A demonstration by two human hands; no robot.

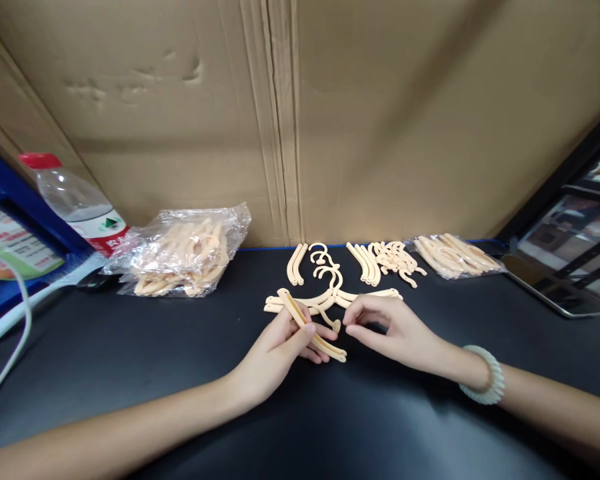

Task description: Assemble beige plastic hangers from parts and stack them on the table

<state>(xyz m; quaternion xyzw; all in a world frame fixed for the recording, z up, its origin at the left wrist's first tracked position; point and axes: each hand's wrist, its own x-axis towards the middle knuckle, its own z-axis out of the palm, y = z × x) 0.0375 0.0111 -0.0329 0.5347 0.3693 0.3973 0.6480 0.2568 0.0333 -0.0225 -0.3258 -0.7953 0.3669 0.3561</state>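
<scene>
My left hand [285, 337] is closed around a beige plastic hanger arm [320, 343], which slants down to the right between thumb and fingers. A small curved hanger hook [329, 320] shows just behind it, beside the fingers. Close to the hook's rounded end is my right hand [390, 330], its thumb and fingertips brought together in a pinch; what they hold, if anything, is too small to tell. Beyond both hands, assembled hangers [340, 297] lie overlapping on the black table [220, 373], partly hidden by the hands.
Loose hanger arms [296, 263] and more arms [364, 263] lie at the back beside a pile of small hooks [393, 257]. Bagged parts [180, 257] sit left, another bag [455, 255] right, near a phone-like slab [550, 287]. A bottle [75, 200] leans left; cardboard [405, 120] rises behind.
</scene>
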